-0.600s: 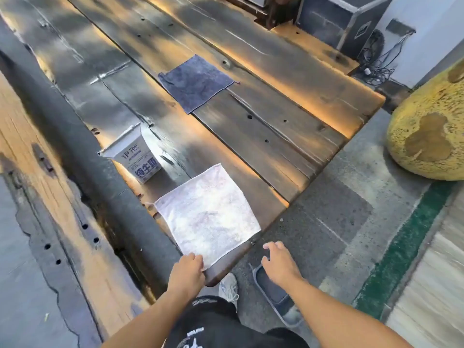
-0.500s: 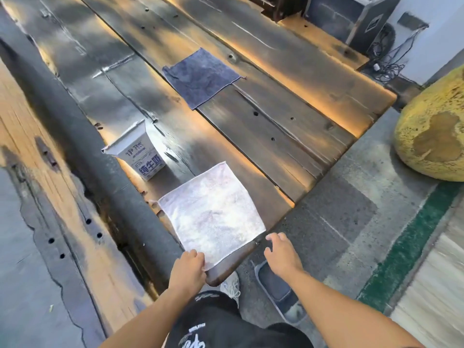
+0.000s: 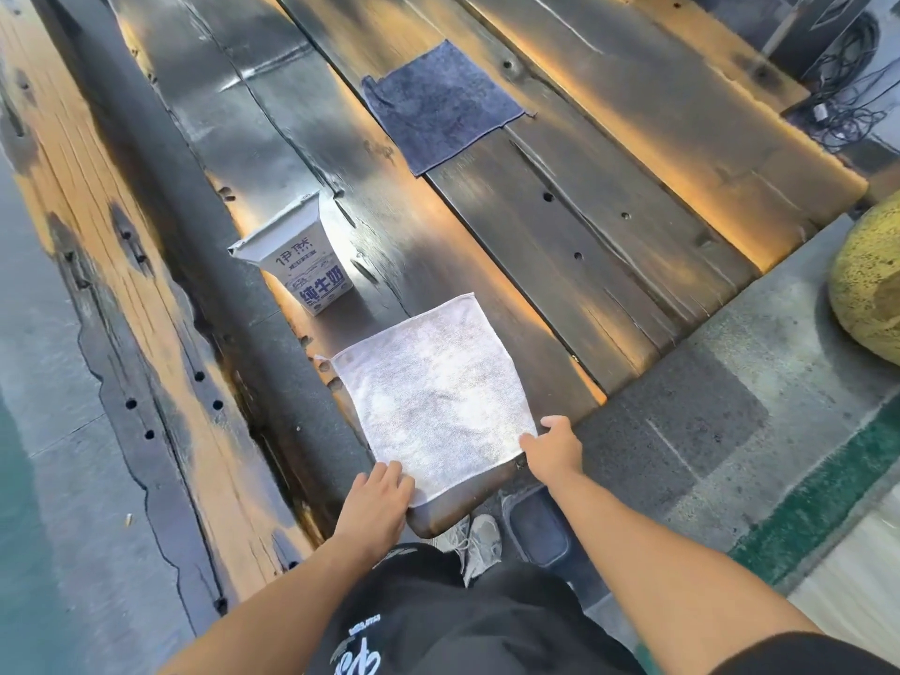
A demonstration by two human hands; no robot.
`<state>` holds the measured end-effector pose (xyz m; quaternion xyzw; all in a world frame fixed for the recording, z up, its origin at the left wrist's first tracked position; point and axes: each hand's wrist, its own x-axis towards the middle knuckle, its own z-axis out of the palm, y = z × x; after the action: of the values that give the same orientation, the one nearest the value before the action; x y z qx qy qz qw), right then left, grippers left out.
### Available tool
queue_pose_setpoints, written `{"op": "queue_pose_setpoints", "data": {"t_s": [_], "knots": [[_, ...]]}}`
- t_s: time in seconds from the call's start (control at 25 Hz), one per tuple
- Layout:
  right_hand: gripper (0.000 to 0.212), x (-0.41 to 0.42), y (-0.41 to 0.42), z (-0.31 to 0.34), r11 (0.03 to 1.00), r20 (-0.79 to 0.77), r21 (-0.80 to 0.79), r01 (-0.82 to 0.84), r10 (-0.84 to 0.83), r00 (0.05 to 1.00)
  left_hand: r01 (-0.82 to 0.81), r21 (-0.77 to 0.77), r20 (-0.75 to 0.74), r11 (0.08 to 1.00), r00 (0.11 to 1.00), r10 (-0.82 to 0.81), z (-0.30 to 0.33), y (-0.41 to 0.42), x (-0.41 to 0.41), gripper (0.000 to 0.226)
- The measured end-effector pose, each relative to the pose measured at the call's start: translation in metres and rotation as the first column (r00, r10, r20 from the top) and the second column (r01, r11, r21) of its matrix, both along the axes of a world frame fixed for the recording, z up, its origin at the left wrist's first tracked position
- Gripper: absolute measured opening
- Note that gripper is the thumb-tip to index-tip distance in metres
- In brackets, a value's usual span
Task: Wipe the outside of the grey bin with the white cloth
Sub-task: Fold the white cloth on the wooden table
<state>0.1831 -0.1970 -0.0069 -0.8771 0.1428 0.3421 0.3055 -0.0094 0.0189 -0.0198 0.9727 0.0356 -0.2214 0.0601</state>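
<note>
The white cloth (image 3: pixel 433 392) lies spread flat on the near end of a dark wooden plank table (image 3: pixel 560 265). My left hand (image 3: pixel 375 504) rests on the cloth's near left corner with its fingers curled over the edge. At the near right corner, my right hand (image 3: pixel 553 448) pinches the cloth's edge. The grey bin (image 3: pixel 565 552) stands on the floor below the table's end, beside my shoe (image 3: pixel 479 538). It is partly hidden by the table and my right forearm.
A white milk carton (image 3: pixel 304 265) stands on the table just beyond the cloth. A dark grey cloth (image 3: pixel 438 104) lies farther back. A yellow boulder (image 3: pixel 871 285) sits at the right, and cables (image 3: pixel 847 99) lie at the far right corner.
My right hand moved forward from above the floor to the cloth's near right corner. My left hand stayed at the near left corner. The view tilted slightly.
</note>
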Motion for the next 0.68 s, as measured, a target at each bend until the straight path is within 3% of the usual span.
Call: {"op": "queue_pose_setpoints", "data": {"t_s": [0.08, 0.16, 0.24, 0.32, 0.4, 0.48, 0.56, 0.68], "knots": [[0.033, 0.001, 0.003, 0.002, 0.99, -0.043, 0.081, 0.115, -0.112, 0.993, -0.018, -0.018, 0.023, 1.0, 1.0, 0.019, -0.002, 0.001, -0.003, 0.028], [0.006, 0.003, 0.004, 0.001, 0.987, -0.037, 0.135, 0.092, -0.087, 0.995, -0.062, -0.024, 0.018, 0.998, 0.998, 0.062, -0.002, 0.0, -0.002, 0.026], [0.016, 0.007, 0.005, 0.008, 0.979, -0.045, 0.194, 0.06, -0.053, 0.998, -0.128, -0.049, 0.016, 0.991, 0.992, 0.129, 0.0, -0.001, 0.001, 0.025], [0.013, 0.011, 0.005, 0.018, 0.943, -0.107, 0.31, 0.12, -0.09, 0.99, -0.233, -0.105, 0.004, 0.967, 0.972, 0.235, 0.007, -0.003, 0.008, 0.017], [0.048, 0.014, 0.004, 0.024, 0.885, -0.178, 0.405, 0.232, -0.172, 0.969, -0.344, -0.219, 0.041, 0.913, 0.932, 0.361, 0.017, -0.005, 0.012, 0.008], [0.032, 0.018, 0.002, 0.024, 0.851, -0.137, 0.444, 0.282, -0.247, 0.959, -0.481, -0.372, 0.049, 0.794, 0.844, 0.535, 0.034, -0.008, 0.016, 0.006], [0.03, 0.024, 0.004, 0.023, 0.833, -0.059, 0.485, 0.265, -0.271, 0.961, -0.617, -0.512, 0.02, 0.598, 0.687, 0.727, 0.05, -0.006, 0.02, 0.01], [0.013, 0.037, 0.011, 0.023, 0.852, 0.024, 0.487, 0.189, -0.23, 0.973, -0.668, -0.655, -0.068, 0.353, 0.517, 0.853, 0.06, 0.002, 0.029, 0.016]]}}
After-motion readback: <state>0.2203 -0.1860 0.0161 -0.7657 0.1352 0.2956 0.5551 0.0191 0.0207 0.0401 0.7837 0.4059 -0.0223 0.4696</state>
